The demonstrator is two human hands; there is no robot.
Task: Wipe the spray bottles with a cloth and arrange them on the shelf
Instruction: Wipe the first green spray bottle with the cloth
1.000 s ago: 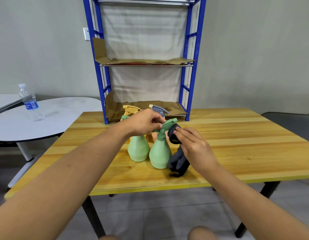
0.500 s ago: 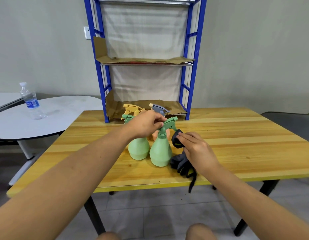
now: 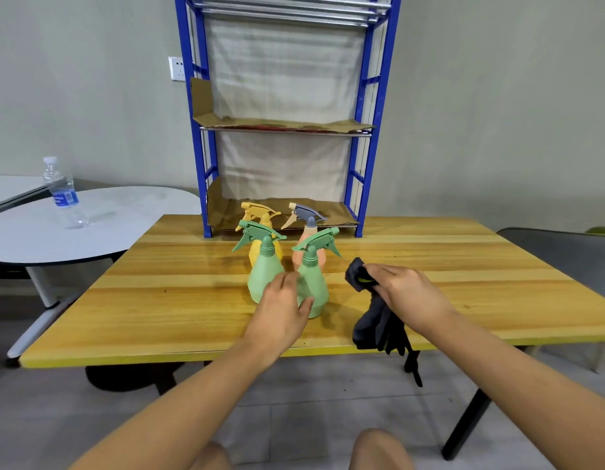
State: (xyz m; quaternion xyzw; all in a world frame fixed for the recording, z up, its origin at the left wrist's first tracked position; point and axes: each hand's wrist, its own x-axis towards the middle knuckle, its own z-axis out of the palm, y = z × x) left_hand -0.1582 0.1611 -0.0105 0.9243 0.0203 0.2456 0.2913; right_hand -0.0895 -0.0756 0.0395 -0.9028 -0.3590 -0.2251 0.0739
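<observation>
Several spray bottles stand together on the wooden table [image 3: 481,266]. Two are green: the left green bottle [image 3: 264,266] and the right green bottle [image 3: 314,273]. Behind them stand a yellow bottle [image 3: 258,247] and a pink bottle with a grey head [image 3: 308,228]. My left hand [image 3: 280,307] wraps the lower body of the right green bottle, thumb in front, fingers between the two green ones. To the right of the bottles, apart from them, my right hand [image 3: 406,296] grips a dark cloth [image 3: 379,320], which hangs over the table's front edge.
A blue metal shelf [image 3: 362,184] lined with cardboard stands at the back of the table, directly behind the bottles; no bottle stands on its tiers. A white round table [image 3: 125,218] with a clear water bottle [image 3: 62,195] is at the left. A dark chair sits at the far right.
My left hand dropped from the right green bottle's trigger head to its lower body. My right hand pulled the cloth away from the bottle to the right.
</observation>
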